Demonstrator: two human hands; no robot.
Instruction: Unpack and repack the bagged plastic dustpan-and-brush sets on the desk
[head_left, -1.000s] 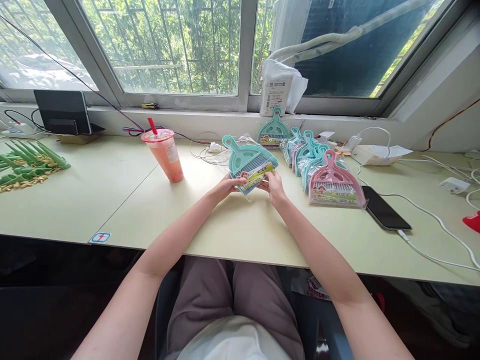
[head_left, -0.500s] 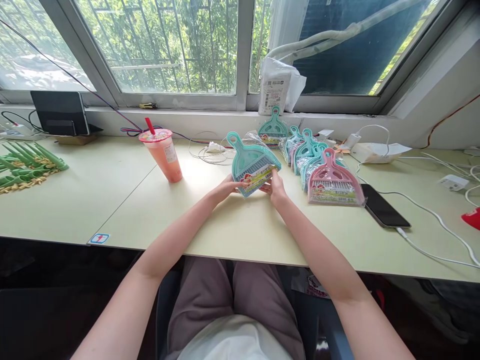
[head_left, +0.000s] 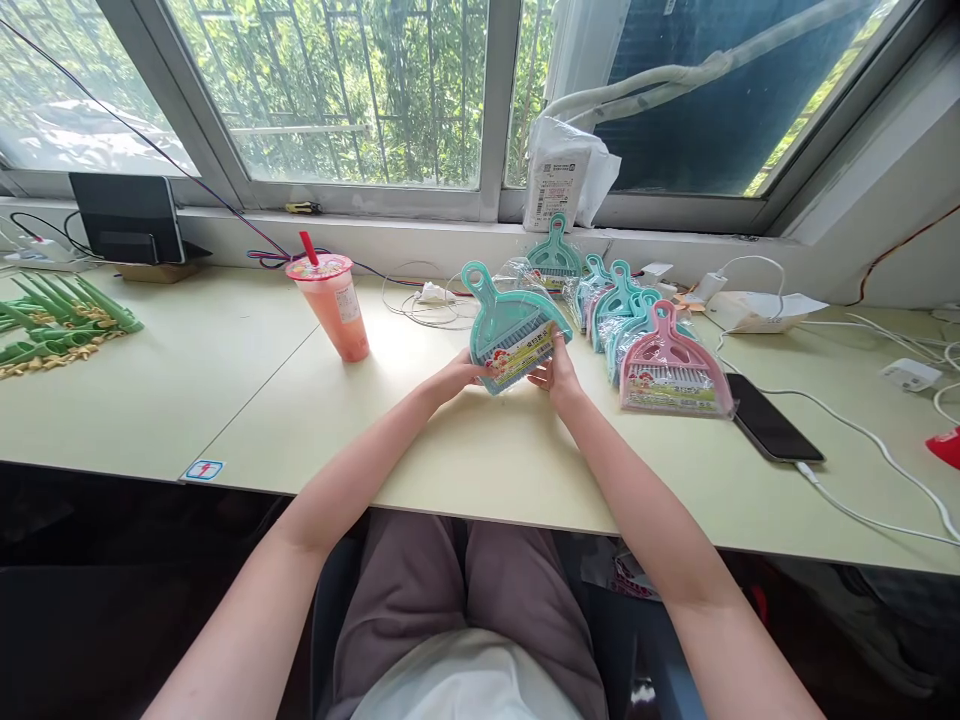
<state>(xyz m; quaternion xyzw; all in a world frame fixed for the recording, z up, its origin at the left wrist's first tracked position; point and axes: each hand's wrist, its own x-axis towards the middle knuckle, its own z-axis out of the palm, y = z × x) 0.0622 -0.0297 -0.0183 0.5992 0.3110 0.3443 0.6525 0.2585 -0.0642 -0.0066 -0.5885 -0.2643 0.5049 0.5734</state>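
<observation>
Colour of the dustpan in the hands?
Teal-green dustpan, clearest in the head view.

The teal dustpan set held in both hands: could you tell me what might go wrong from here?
The loose plastic wrap behind the teal dustpan set might snag or slip, as the left hand and right hand grip only its lower part.

If swung right, the set could knock the pink dustpan set or the row behind it, which sit close by.

The cup looks tall and narrow-based, so a stray left elbow might tip it.
</observation>
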